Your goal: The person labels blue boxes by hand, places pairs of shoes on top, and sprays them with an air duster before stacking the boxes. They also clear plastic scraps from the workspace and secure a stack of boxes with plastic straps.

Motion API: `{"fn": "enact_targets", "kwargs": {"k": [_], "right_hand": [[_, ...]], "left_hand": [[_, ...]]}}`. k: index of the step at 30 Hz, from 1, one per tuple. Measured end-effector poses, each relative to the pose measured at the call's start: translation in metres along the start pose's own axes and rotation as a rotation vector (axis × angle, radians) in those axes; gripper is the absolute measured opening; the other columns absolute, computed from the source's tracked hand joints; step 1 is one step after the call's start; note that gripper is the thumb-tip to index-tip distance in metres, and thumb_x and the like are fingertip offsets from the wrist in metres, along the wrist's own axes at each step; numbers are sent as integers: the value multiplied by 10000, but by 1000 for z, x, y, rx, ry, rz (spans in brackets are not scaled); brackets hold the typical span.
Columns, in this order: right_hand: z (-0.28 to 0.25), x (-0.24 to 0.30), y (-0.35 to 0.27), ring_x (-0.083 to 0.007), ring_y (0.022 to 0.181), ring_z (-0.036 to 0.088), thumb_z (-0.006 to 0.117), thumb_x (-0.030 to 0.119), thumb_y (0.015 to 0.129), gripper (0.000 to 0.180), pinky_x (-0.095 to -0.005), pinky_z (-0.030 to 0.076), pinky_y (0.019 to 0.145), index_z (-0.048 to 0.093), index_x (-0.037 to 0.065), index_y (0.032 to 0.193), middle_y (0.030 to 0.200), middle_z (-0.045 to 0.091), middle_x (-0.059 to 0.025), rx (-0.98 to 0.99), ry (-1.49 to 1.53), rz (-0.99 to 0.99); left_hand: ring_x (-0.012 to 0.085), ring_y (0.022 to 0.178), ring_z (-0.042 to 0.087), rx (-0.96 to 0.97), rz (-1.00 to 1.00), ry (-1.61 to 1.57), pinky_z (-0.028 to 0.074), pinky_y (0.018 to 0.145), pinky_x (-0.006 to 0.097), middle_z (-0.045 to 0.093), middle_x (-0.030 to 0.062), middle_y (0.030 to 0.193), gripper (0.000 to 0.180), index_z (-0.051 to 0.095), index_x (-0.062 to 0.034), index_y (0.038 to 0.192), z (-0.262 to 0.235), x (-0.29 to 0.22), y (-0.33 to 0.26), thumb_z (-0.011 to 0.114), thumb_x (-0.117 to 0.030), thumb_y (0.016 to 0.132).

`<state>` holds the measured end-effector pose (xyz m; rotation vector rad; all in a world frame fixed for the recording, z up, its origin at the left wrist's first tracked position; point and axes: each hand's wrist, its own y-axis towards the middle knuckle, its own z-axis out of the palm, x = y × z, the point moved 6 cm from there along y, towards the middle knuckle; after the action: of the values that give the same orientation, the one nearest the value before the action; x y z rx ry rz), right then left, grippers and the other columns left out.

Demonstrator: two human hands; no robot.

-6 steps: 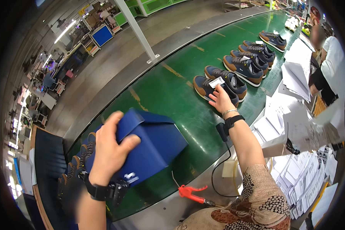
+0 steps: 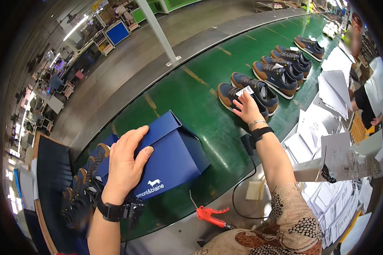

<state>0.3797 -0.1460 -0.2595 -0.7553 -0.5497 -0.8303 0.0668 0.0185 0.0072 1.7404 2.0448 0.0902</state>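
On the green work surface stands a dark blue shoebox (image 2: 176,159) with a folded lid and a white printed emblem on its side. My left hand (image 2: 127,159) is laid over its near left part, fingers along the lid edge and thumb apart, holding it. Farther right, my right hand (image 2: 249,111) has a small white label (image 2: 244,91) at its fingertips, apparently pinched, with the other fingers loosely spread. The label lies over a navy and brown sneaker (image 2: 227,95), beside a matching sneaker (image 2: 253,85). The fingers partly hide the nearer shoe.
Several similar sneakers (image 2: 274,76) line the green surface (image 2: 191,102) farther away; more shoes (image 2: 78,187) stand left of the box. A red air gun (image 2: 210,215) lies at the near edge. Paper stacks (image 2: 327,208) fill the right side, with a person (image 2: 372,85) beyond.
The shoebox has shifted right and away and turned slightly, and shows sharper now. My left hand has moved slightly right with it. The right hand stays at the label.
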Motion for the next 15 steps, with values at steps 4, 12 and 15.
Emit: {"fn": "enact_targets", "kwargs": {"k": [4,12,15], "right_hand": [[4,2,-8,-239,1229,396,507,485,868,694,-442,327,939,267,62,1364,1435,263,-57,45,5,-48],[132,44,-166,-234,1252,378,487,409,900,686,-379,302,997,202,47,1408,1359,382,-158,608,-334,-413],[156,36,-261,-305,1246,379,597,368,825,730,-426,241,1035,269,24,1380,1312,424,-209,898,-636,-750]], "left_hand": [[307,913,551,-43,-33,107,427,799,367,580,130,1035,306,580,-89,1116,7,-8,-8,600,-162,819],[281,1141,446,-107,-159,36,267,957,453,499,112,1231,354,586,-132,1122,12,-18,-35,593,-272,797],[273,1196,404,-126,-217,-66,171,1017,469,481,111,1269,391,620,-129,1081,5,-22,-45,603,-391,790]]}}
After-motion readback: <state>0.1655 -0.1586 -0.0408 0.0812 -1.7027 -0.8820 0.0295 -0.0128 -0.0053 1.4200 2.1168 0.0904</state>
